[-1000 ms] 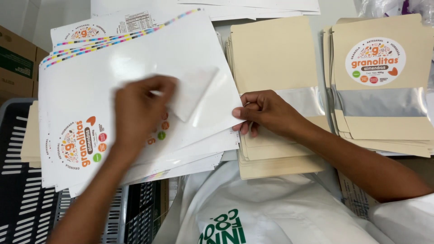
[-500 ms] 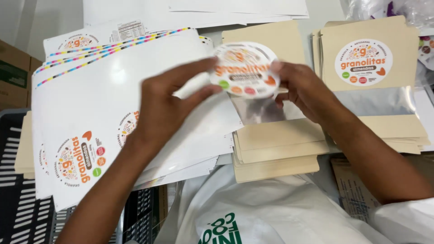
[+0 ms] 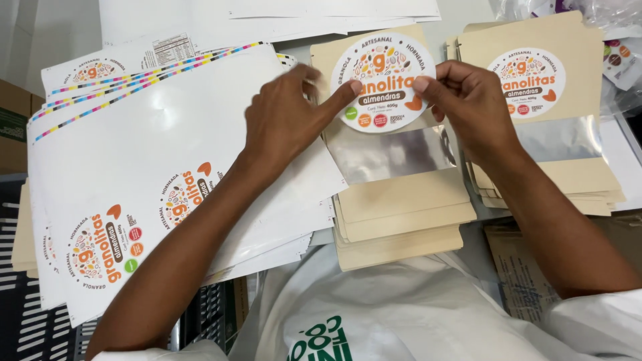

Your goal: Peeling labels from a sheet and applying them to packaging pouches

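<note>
Fingers (image 3: 428, 85) of both hands pinch round sticker (image 3: 382, 81) edges over top kraft pouch (image 3: 394, 167), pouch contents hidden.

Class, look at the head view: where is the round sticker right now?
The round sticker is top centre, pinched between the left hand and right hand, over the middle pouch stack.

The round sticker (image 3: 382, 81) covers the top pouch (image 3: 394, 157)'s upper face. The plastic crate (image 3: 27, 321) and cardboard box (image 3: 12, 127) are cut off at the left edge.
</note>
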